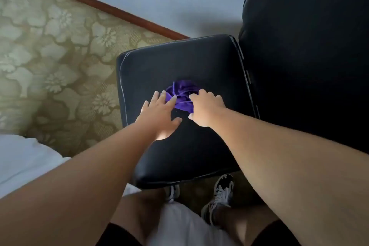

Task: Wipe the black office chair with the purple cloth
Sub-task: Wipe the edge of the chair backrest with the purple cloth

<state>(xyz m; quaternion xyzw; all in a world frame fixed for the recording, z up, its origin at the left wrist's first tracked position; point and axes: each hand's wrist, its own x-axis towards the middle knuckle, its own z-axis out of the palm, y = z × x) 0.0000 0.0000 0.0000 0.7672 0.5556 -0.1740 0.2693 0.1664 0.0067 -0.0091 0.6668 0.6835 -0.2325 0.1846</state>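
Purple cloth: The purple cloth (182,94) lay bunched in a crumpled heap near the middle of the seat, not spread flat.
Black office chair: The black office chair (179,62) stood in front of me with its seat cushion facing up. Its backrest (309,56) rose on my right.
Right grip: My right grip (203,109) was curled over the near right part of the cloth. The fingers were bent down onto the folds and the thumb tucked at the near edge, so I judged that it had hold of the fabric.
Left grip: My left grip (159,113) was wide open, fingers straight and spread, and it held nothing. Its fingertips touched the cloth's left edge. I could not tell whether the palm pressed on the seat or hung just above it.
Step in hand: By my reading, I was gathering the cloth into a pad to wipe with.
Done: No streak or cleaner patch stood out on the dark cover, though the dim light could have hidden one. I judged the wiping to be barely begun, if at all.
Left to do: The seat, its pale piped edges and the whole backrest looked untouched. Anything under the seat was hidden from me.
Around: Patterned carpet (50,56) lay to my left, and my shoes (221,191) showed below the seat's front edge.
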